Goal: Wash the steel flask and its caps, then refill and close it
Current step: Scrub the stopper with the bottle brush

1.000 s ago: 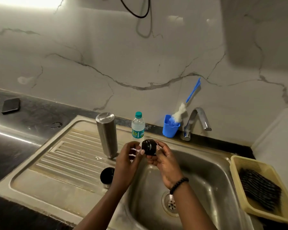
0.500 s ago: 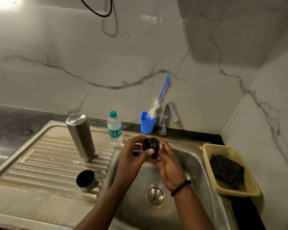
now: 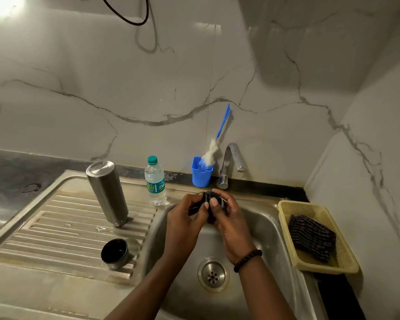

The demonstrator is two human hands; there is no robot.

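Over the basin of a stainless-steel sink (image 3: 273,229), a small round black stopper cap (image 3: 208,197) is held between both hands: the left hand (image 3: 185,215) is closed around its near side, the right hand (image 3: 226,214) is wrapped over its far side, thumbs pressed on top. The cap is judged light, rigid and probably slick when wet; its ridged rim looks the surest place for a grip. A brushed-steel cylindrical flask (image 3: 106,192) stands mouth-down and slightly tilted on the ribbed draining board (image 3: 56,227), likely light while empty, smooth-walled and easily tipped; its mid-body would be best grasped. A steel cup-shaped outer cap with a dark interior (image 3: 114,253) rests open-side up nearer the board's front edge. A clear plastic water bottle with a green cap (image 3: 155,181) stands at the board's back edge, beside a blue plastic holder (image 3: 201,174) with a blue-handled bottle brush (image 3: 214,146) and a chrome tap (image 3: 232,162), from which no water is seen running. A yellow plastic basket (image 3: 346,262) holding a dark striped cloth (image 3: 312,236) sits at the right. White veined marble walls (image 3: 194,77) enclose the corner.
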